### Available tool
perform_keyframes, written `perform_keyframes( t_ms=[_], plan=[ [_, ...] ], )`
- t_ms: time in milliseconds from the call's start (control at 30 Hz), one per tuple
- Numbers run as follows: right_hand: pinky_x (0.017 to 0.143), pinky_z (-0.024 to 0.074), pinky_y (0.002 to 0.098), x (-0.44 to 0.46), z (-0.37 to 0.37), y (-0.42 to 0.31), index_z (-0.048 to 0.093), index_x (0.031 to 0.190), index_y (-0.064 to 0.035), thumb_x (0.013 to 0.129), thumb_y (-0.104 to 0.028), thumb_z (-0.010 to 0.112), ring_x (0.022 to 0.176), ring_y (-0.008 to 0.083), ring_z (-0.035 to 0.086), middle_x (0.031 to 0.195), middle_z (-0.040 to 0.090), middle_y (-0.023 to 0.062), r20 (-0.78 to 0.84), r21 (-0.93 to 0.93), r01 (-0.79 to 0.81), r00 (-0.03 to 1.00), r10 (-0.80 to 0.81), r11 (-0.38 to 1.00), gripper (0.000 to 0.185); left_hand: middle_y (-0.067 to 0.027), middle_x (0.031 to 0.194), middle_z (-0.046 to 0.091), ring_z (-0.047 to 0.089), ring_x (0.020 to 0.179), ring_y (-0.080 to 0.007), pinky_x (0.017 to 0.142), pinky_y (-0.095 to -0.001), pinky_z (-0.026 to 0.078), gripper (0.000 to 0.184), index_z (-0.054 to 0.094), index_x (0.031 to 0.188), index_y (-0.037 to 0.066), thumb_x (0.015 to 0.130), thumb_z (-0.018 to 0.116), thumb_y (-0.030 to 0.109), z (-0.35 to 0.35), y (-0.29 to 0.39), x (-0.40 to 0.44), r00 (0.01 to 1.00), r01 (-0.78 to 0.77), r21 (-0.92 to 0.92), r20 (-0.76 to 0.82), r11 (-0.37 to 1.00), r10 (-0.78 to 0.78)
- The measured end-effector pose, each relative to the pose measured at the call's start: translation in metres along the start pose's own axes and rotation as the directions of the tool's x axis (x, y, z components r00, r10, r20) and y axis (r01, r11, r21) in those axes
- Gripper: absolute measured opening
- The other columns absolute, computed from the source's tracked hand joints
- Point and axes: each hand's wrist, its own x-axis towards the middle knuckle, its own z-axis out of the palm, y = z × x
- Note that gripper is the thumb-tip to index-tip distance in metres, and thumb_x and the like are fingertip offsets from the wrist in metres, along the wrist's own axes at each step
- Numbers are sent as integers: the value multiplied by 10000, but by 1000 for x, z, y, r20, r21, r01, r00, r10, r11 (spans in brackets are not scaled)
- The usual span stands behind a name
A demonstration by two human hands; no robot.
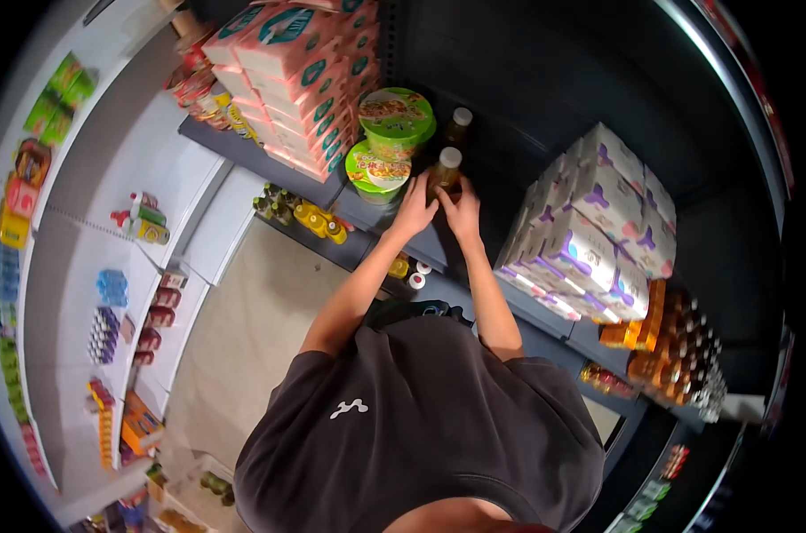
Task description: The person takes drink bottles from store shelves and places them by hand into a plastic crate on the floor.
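Observation:
Both my hands are at a dark bottle with a white cap (445, 174) that stands on the dark shelf. My left hand (414, 211) curls round its left side, and my right hand (462, 211) closes on its right side. The lower part of the bottle is partly hidden by my fingers. Right behind it stands a second bottle of the same look (457, 129). Just left of my left hand are green instant noodle bowls: a lower bowl (376, 171) in front and another bowl (397, 123) behind it, sitting higher.
Stacked pink tissue packs (292, 93) rise at the left of the shelf. White and purple tissue packs (590, 231) are piled to the right, with orange-brown bottles (674, 351) beyond. Yellow bottles (319, 222) sit on a lower shelf. White shelving (79, 266) with mixed goods runs along the left.

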Motion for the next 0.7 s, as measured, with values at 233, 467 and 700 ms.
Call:
perform_keyframes(
  t_ms=[233, 467, 700],
  plan=[
    [698, 512, 366, 46, 19, 21, 477, 1246, 19, 822, -220, 677, 834, 294, 641, 1042, 592, 226, 91, -32, -57, 994, 60, 998, 525, -297, 1388, 321, 347, 1266, -441, 1025, -437, 345, 730, 171, 1441, 25, 783, 485, -16, 12, -5, 36, 993, -4, 28, -114, 1000, 7],
    [667, 512, 361, 52, 32, 34, 539, 1077, 52, 755, -251, 754, 788, 282, 654, 959, 620, 196, -130, -22, 53, 990, -56, 998, 492, -302, 1415, 288, 284, 1334, -389, 1087, -390, 270, 716, 212, 1429, -12, 750, 437, -43, 19, -10, 43, 989, 67, -81, -127, 994, -77],
    [746, 499, 360, 54, 41, 47, 524, 1117, 42, 723, -265, 789, 938, 307, 573, 1017, 565, 179, -61, 3, -31, 998, 32, 1000, 565, -200, 1215, 502, 486, 1159, -339, 973, -368, 399, 449, 452, 1235, 0, 796, 410, -86, 0, 30, -38, 979, -21, -91, -203, 996, 3]
  ],
)
